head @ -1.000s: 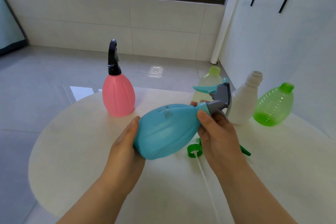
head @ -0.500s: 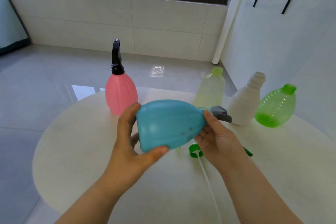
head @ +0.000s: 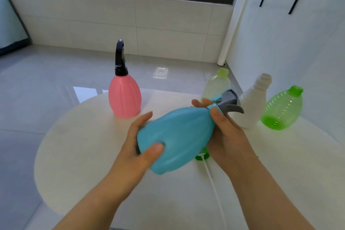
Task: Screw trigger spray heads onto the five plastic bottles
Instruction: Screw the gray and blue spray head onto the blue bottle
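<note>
A blue bottle (head: pixel 179 136) lies tilted above the round white table (head: pixel 78 155), its neck pointing up and to the right. My left hand (head: pixel 138 147) grips its rounded base. My right hand (head: pixel 222 132) holds the neck at the collar of the grey trigger spray head (head: pixel 229 101) fitted there. A pink bottle (head: pixel 124 96) with a black spray head (head: pixel 119 58) stands upright at the back left. Behind my right hand stand a pale green bottle (head: pixel 217 84), a white bottle (head: pixel 252 104) and a bright green bottle (head: pixel 282 108), all with bare necks.
A green spray head (head: pixel 202 156) lies on the table under the blue bottle, its white dip tube (head: pixel 214 190) running toward me. The table's edge curves round at the left. Grey tiled floor, a tiled wall and a window lie beyond.
The blue bottle has turned in my hands and the grey spray head has swung upward. My left hand has shifted its grip on the base.
</note>
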Action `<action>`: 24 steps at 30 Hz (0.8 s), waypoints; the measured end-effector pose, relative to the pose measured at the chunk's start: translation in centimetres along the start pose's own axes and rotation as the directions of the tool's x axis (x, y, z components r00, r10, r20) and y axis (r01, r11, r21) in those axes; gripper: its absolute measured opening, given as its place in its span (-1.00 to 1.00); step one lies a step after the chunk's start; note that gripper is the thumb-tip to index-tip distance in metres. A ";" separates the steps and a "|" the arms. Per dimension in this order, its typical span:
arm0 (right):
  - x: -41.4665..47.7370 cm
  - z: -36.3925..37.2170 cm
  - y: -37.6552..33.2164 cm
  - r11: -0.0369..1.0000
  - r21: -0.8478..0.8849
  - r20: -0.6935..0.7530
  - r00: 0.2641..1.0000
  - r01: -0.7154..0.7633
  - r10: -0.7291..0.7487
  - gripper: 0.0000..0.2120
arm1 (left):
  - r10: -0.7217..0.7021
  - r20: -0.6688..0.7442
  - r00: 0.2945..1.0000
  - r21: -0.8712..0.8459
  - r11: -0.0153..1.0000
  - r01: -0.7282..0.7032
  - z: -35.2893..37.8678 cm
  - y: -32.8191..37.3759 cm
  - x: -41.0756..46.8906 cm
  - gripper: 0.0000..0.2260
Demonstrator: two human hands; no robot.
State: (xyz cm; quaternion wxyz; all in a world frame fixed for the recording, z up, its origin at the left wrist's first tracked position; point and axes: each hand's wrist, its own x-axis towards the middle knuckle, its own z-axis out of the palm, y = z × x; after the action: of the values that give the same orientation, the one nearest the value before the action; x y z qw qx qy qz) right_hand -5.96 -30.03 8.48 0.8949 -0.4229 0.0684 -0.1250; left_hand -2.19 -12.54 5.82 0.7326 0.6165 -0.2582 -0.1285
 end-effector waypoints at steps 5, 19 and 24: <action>0.3 -0.1 0.7 0.993 0.069 -0.134 0.986 -0.095 0.104 -0.76 | 0.429 0.150 0.891 0.666 0.622 -0.412 0.5 -1.4 -0.8 -0.30; -0.2 1.0 0.2 0.999 -0.004 -0.049 0.998 0.041 -0.041 -0.79 | 0.153 -0.049 0.987 0.158 0.977 -0.143 -0.3 -0.7 -0.2 -0.24; -0.5 1.3 -0.4 0.997 -0.083 -0.023 1.000 0.001 -0.003 -0.71 | 0.316 0.001 0.949 0.329 0.896 -0.299 0.0 -0.7 -1.0 -0.23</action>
State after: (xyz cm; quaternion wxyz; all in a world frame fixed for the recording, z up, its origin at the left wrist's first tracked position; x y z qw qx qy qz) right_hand -6.17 -29.23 9.64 0.8756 -0.4583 0.0834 -0.1279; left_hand -2.92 -12.19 4.95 0.6384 0.6835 -0.3506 0.0494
